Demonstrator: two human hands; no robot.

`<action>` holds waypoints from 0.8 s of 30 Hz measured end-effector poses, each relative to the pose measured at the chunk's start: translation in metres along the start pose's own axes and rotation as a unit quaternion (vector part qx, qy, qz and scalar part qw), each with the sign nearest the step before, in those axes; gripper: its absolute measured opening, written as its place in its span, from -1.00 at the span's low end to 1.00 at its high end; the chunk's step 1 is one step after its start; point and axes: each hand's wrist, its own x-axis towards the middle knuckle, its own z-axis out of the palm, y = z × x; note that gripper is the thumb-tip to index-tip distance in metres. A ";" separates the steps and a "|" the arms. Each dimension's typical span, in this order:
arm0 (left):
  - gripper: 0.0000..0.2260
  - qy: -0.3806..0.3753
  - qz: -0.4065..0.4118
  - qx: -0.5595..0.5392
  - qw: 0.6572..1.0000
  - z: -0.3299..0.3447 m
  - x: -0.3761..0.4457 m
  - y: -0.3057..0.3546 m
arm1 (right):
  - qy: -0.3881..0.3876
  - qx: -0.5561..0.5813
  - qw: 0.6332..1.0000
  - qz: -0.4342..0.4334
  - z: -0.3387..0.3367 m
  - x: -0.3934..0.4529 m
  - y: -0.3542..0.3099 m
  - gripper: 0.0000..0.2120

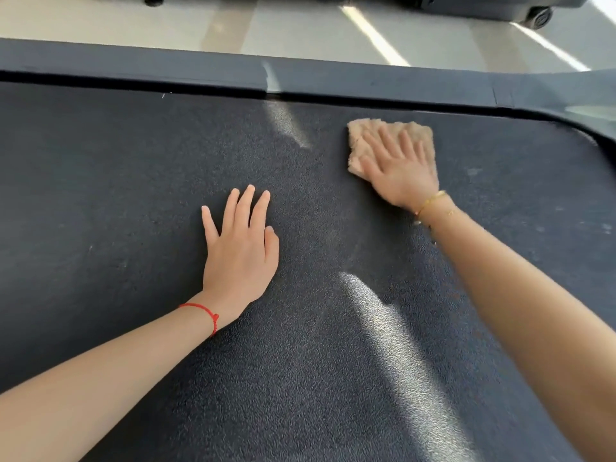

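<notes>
Flat right hand [398, 168] presses fluffy beige cloth [418, 133].

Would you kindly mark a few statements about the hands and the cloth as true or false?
The right hand presses flat on the beige cloth. True.
The left hand grips a second cloth. False: it rests flat and bare on the dark textured surface.
A red string bracelet circles the left wrist. True.
The cloth lies at the surface's near edge. False: it lies towards the far rim.
</notes>
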 end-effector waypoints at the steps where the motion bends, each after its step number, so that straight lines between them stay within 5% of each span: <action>1: -0.50 0.001 -0.001 0.000 1.000 0.000 0.000 0.000 | -0.010 0.005 1.000 0.025 -0.003 0.014 0.004 -0.46; 5: -0.50 0.003 0.000 0.004 1.000 0.000 0.000 0.001 | -0.030 0.015 0.999 0.037 -0.003 0.058 -0.031 -0.44; 10: -0.50 -0.001 0.001 0.004 1.000 -0.001 0.001 0.000 | -0.053 -0.003 0.996 -0.070 0.007 0.063 -0.103 -0.43; 13: -0.49 -0.004 0.003 -0.001 1.000 -0.002 0.001 -0.002 | -0.052 -0.004 0.991 -0.125 0.009 0.047 -0.087 -0.42; 20: -0.49 0.000 -0.001 -0.010 1.000 0.000 0.002 0.000 | -0.020 0.012 0.996 0.085 -0.013 0.026 0.036 -0.45; 24: -0.50 0.007 -0.002 -0.011 1.000 0.002 0.002 -0.001 | -0.019 0.021 0.999 0.041 -0.006 -0.012 0.014 -0.47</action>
